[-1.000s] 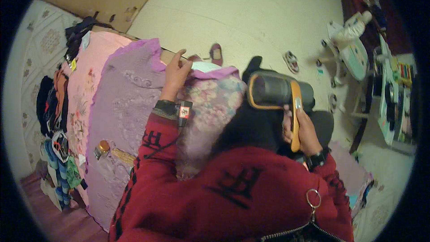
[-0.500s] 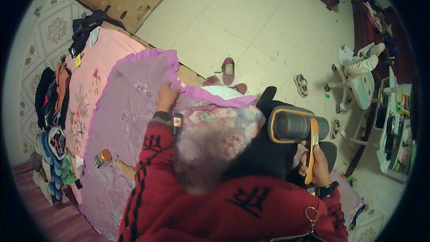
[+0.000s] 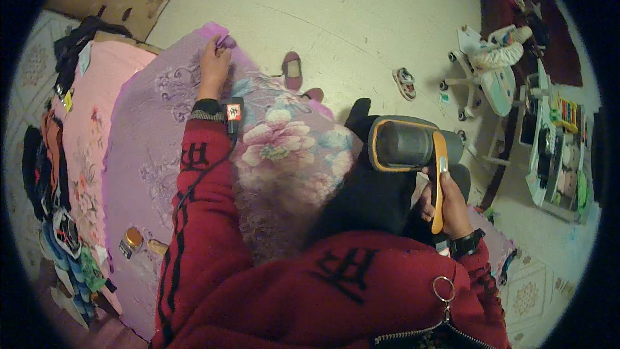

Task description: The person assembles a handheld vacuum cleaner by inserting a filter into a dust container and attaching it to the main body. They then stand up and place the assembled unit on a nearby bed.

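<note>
My left hand (image 3: 214, 68) is closed on the bright purple border of a thin quilt (image 3: 152, 126), near its far corner. The quilt is plain embossed purple on the left; large printed flowers cover the part beside my left forearm and lap. In my right hand (image 3: 455, 207) is the curved orange handle of what looks like a handheld vacuum cleaner (image 3: 403, 144), dark grey with a see-through bin and orange rim. My fingers are wrapped round the handle, and the appliance is over my dark-trousered legs (image 3: 368, 203).
A pink flowered sheet (image 3: 116, 71) covers the bed on the left, with piled clothes (image 3: 55, 168) along it. A jar with an orange lid (image 3: 133, 239) is on the quilt. Dark red shoes (image 3: 292, 71), a sneaker (image 3: 405, 83) and a wheeled chair (image 3: 497, 84) are on the floor.
My left hand has moved farther away and left, drawing the quilt's purple border with it and spreading the flowered part. My right hand still grips the vacuum cleaner. The whole view has shifted.
</note>
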Motion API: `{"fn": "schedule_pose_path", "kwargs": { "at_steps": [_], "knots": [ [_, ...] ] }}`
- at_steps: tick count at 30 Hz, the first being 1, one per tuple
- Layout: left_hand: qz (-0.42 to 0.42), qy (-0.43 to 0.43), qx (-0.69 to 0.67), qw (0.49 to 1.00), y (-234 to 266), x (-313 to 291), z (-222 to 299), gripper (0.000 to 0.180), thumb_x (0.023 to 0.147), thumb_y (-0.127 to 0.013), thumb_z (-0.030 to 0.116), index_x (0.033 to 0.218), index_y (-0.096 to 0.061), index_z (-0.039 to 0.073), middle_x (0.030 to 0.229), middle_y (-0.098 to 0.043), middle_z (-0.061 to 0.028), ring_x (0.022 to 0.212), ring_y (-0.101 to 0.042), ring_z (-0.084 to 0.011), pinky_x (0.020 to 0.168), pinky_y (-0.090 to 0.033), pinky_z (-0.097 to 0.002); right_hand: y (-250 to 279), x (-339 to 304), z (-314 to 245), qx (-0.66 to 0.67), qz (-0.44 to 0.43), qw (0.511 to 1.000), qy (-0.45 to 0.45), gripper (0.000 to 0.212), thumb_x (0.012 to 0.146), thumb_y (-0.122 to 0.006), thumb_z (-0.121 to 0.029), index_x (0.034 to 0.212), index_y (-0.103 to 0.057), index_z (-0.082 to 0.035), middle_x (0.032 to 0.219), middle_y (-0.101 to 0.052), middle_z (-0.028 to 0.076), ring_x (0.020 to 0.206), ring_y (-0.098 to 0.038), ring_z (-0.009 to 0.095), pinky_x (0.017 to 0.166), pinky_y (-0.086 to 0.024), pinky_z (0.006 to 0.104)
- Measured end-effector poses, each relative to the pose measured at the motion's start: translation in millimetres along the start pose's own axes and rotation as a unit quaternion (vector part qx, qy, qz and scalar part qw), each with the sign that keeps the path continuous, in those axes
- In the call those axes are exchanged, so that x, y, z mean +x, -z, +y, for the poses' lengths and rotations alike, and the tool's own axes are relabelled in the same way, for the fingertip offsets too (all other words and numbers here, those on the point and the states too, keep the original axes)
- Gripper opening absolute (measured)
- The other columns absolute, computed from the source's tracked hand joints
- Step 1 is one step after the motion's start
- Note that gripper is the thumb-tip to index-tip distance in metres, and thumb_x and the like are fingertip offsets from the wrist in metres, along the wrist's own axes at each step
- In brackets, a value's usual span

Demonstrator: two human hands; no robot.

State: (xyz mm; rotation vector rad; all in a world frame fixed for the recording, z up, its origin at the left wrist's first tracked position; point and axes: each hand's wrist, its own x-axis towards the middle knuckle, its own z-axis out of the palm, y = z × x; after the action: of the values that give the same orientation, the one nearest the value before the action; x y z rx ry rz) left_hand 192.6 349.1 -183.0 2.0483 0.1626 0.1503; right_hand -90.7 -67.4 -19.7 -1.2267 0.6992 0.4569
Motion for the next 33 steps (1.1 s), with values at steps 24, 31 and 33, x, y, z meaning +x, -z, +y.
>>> {"fn": "schedule_pose_path", "kwargs": {
  "at_steps": [24,31,33],
  "knots": [
    [-0.127,0.162,-0.065,0.976,-16,-152,34,0.021,0.087,-0.055,0.015,0.099,-0.058,-0.001,0.083,-0.061,-0.0058,0.074,-0.056,-0.0126,0.066,-0.043,-0.0247,20,33,-52,0.066,-0.047,0.988,0.132,0.029,0.094,-0.047,-0.024,0.118,-0.044,-0.008,0.065,-0.044,0.001,0.044,-0.039,0.007,0.040,-0.035,0.0213],
    [-0.342,0.096,0.110,0.928,-77,-209,53,0.021,0.087,-0.052,0.016,0.071,-0.055,0.003,0.062,-0.055,-0.0028,0.055,-0.052,-0.0129,0.052,-0.041,-0.0270,107,42,-54,0.149,0.041,0.969,0.193,0.025,0.094,-0.046,-0.019,0.115,-0.045,-0.006,0.064,-0.043,0.001,0.046,-0.041,0.009,0.041,-0.036,0.0224],
    [-0.345,0.175,0.137,0.912,-87,-209,50,0.022,0.085,-0.054,0.016,0.068,-0.053,0.002,0.056,-0.052,-0.0020,0.051,-0.049,-0.0125,0.048,-0.039,-0.0285,133,45,-50,0.174,0.070,0.964,0.187,0.025,0.094,-0.045,-0.018,0.115,-0.045,-0.006,0.064,-0.044,0.001,0.046,-0.041,0.008,0.041,-0.036,0.0220]
  ]
}}
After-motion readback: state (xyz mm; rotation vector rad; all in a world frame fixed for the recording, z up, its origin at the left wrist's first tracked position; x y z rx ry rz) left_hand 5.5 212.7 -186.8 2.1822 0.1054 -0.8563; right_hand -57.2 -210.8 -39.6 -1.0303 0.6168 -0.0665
